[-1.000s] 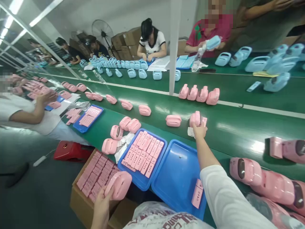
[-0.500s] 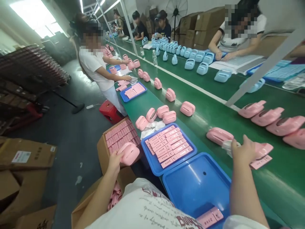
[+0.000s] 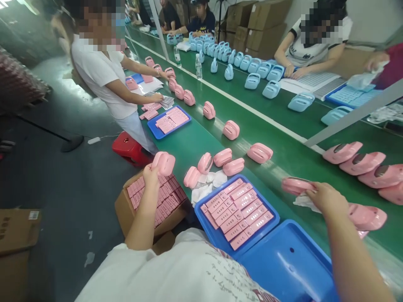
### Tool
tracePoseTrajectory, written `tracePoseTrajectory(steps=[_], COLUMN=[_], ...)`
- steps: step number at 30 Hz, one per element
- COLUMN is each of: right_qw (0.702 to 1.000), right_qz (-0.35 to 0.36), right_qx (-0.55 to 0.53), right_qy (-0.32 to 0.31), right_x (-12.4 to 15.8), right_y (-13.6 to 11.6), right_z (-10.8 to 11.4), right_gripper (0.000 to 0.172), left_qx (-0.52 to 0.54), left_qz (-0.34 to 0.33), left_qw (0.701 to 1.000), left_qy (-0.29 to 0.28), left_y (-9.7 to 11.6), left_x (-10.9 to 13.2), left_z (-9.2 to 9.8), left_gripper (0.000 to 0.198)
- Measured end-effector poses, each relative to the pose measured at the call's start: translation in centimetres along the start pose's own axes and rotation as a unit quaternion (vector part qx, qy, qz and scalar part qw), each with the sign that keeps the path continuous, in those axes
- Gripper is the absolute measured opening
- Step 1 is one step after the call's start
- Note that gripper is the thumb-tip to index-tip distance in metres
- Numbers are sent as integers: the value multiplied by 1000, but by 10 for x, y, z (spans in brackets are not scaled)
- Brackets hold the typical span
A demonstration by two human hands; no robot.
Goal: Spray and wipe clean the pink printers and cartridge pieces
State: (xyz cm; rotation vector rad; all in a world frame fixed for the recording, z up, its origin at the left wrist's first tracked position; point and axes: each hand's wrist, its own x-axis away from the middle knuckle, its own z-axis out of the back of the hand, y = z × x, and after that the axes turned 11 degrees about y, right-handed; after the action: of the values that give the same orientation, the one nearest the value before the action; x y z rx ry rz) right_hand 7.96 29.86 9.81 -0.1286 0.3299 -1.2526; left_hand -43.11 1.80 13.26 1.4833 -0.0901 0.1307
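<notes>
We take the filled tray (image 3: 210,233) as datum. At its near right edge lies a second tray (image 3: 280,260), mostly bare where visible. In the filled tray, pink strips (image 3: 234,228) lie in close rows, presumably for easy single removal. Left of it, an open carton (image 3: 123,216) holds more strips, probably stock kept within reach. Beyond its right edge, our right hand (image 3: 329,203) meets a pink housing (image 3: 294,185); we cannot tell whether the fingers pinch it. Beyond its left side, our left hand (image 3: 150,178) holds a raised housing (image 3: 165,162), fingers pinching one end, likely leaving most of the shell uncovered. Just beyond the filled tray, four clustered housings (image 3: 233,166) adjoin crumpled tissue (image 3: 204,191), perhaps protecting their finish.
</notes>
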Motion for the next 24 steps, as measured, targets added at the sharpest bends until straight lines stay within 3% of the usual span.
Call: tracePoseTrajectory(steps=[4,8,11,15,19,24], right_qw=[998,972,963,967,958,946], right_qz=[42,123,163,203,235,244], right_qx=[-41,-157,-168,-101,-76,-62], right_qy=[-37,-124,-137,-113,-148,-206], right_x=[-9,-27,-47,-78,-99,-106], right_y=[-69,-164,-236,-315,-363,-378], right_z=[16,18,8,-21,-62,-103], right_gripper=[25,24,26,33,23,17], left_qx=[-38,-85,-118,-154,-180,-191], left_qz=[19,38,36,18,-18,-92], left_qw=[999,992,982,961,936,927], left_qy=[-26,-81,-140,-229,-304,-309], left_y=[-20,-49,-70,-85,-88,-89], left_x=[-27,-35,-32,-28,-33,-44], left_z=[-35,-70,-87,-89,-81,-76], left_gripper=[27,23,23,34,33,14])
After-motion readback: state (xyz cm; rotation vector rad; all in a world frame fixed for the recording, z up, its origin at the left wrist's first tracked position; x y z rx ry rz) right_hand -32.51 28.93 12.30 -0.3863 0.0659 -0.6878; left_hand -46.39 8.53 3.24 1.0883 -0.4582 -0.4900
